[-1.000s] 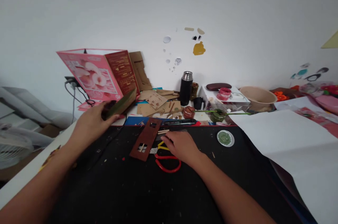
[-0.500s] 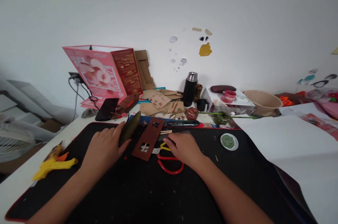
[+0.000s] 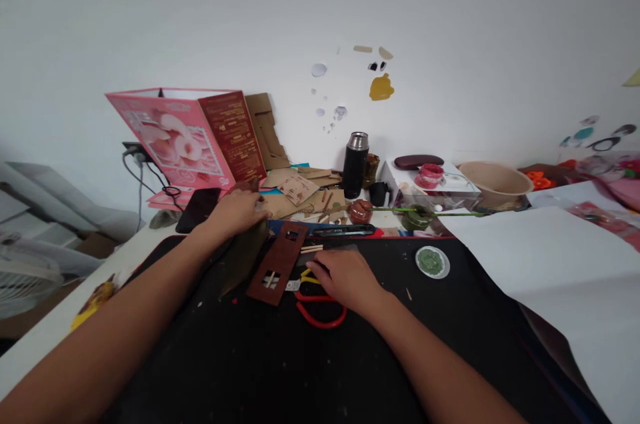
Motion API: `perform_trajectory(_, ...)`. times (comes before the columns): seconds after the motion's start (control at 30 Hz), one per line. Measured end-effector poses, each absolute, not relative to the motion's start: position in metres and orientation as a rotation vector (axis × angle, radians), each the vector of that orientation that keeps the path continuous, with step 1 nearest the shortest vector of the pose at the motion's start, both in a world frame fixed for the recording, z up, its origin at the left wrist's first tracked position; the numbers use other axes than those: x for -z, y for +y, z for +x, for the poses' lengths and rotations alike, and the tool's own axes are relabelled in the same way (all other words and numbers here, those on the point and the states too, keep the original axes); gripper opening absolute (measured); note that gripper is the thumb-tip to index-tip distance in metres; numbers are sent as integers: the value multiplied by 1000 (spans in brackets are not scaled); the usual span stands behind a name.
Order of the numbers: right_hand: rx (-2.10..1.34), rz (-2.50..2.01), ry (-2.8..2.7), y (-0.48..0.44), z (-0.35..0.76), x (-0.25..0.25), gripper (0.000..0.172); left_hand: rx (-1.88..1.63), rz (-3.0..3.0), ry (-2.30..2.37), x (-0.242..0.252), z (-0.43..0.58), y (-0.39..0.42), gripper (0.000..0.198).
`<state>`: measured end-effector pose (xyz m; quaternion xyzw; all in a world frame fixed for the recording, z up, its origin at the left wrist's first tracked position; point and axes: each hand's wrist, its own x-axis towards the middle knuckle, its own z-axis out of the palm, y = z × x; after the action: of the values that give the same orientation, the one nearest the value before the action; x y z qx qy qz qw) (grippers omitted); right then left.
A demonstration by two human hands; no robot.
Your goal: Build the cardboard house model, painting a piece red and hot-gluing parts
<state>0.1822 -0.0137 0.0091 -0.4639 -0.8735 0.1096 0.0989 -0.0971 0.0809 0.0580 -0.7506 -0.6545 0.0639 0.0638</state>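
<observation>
My left hand [image 3: 236, 212] reaches across the mat to a dark brown piece [image 3: 249, 185] beside the pink box. Its fingers lie over that piece, with thumb and forefinger apart. An olive-green flat piece [image 3: 245, 261] lies below that wrist. My right hand [image 3: 347, 277] rests on the mat with curled fingers, close to a yellow handle [image 3: 306, 275]; what they hold, if anything, is hidden. Red-handled scissors [image 3: 323, 325] lie under its near side. Left of them is a reddish-brown strip [image 3: 283, 261] with cut-out windows, a small stick across one.
Small pale sticks [image 3: 313, 249] and a utility knife [image 3: 343, 231] lie beyond my right hand. A dish of green paste [image 3: 432, 263] sits right on the black mat [image 3: 280, 371]. Behind are a black flask [image 3: 355, 167], a pink box [image 3: 185, 141], a phone [image 3: 199, 207] and cardboard scraps [image 3: 300, 189].
My left hand has let go of the olive-green piece, which now lies on the mat, and has moved forward to the brown piece. My right hand has stayed in place.
</observation>
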Motion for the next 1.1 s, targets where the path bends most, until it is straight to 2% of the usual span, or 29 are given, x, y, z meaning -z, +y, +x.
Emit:
perform_trajectory(0.17, -348, -1358, -2598, -14, 182, -9, 32, -274, -2268, -2007, -37, -82, 130, 54)
perform_trajectory(0.33, -364, -1340, -2583, -14, 182, -8, 33, -334, -2290, -2028, -24, -75, 145, 71)
perform_trajectory(0.47, -353, -1342, -2590, -13, 181, -6, 33, -305, -2301, -2059, -22, -77, 152, 76)
perform_trajectory(0.93, -365, -1338, -2588, -14, 182, -9, 32, 168, -2459, -2330, -49, -92, 161, 35)
perform_trajectory(1.1, -356, -1325, -2584, -14, 182, -8, 32, 403, -2507, -2403, -65, -101, 145, 35)
